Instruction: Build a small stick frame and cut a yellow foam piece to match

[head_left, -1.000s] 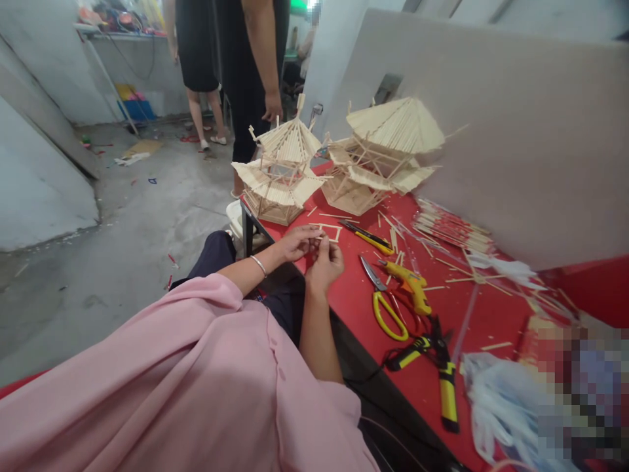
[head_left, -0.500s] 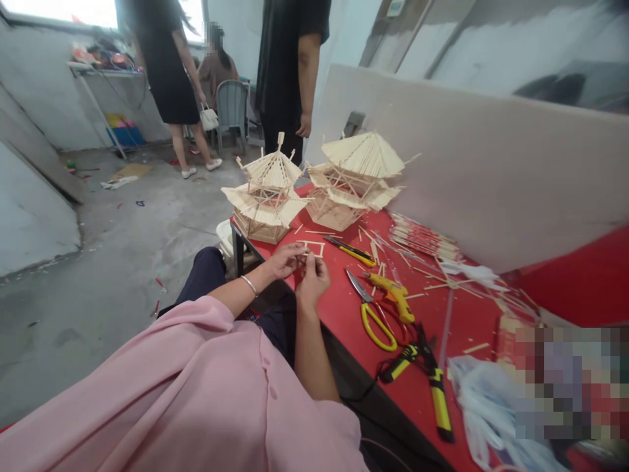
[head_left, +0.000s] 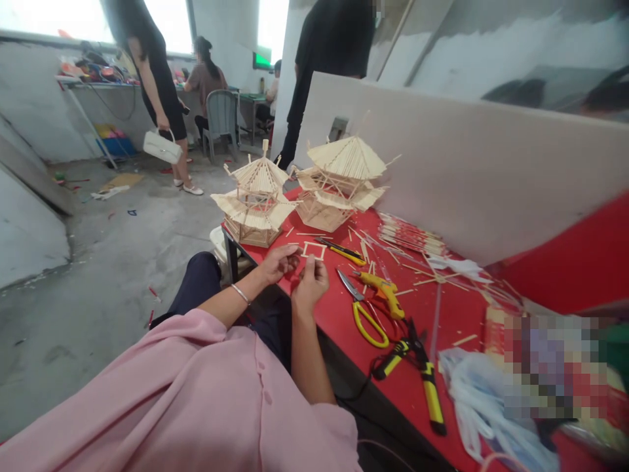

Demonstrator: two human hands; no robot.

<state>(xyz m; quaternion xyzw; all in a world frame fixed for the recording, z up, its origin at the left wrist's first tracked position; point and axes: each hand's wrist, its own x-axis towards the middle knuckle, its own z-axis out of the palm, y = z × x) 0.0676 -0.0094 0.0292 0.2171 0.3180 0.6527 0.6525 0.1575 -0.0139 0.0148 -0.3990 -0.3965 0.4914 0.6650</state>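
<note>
Right hand [head_left: 313,283] has a thumb-and-finger pinch on the near edge of a small stick frame [head_left: 314,245]; left hand [head_left: 279,263] is loosely curled by the frame's left end, fingers a bit parted (can't tell if they touch it or hold some scrap). Frame sits between the hands, over the table's near edge, beside the knife [head_left: 343,250]. Step in hand, my read: handling the little frame, sides joined into a rectangle with ends sticking out. Next move calls for a light pinch and a steady right wrist; joints that thin probably won't take a squeeze. Surface: red table [head_left: 459,311], scissors [head_left: 358,301], glue gun [head_left: 386,288] and pliers [head_left: 429,380] right of the hands, loose sticks between, stick bundles [head_left: 410,235] farther back, plastic bag [head_left: 484,400] at the right. Two stick pavilions stand at the far end, a left one [head_left: 258,213] and a right one [head_left: 348,160]. Room: pale board [head_left: 442,164] behind the table, littered concrete floor [head_left: 142,229], a person with a white handbag [head_left: 163,145], another seated on a grey chair [head_left: 222,111].
</note>
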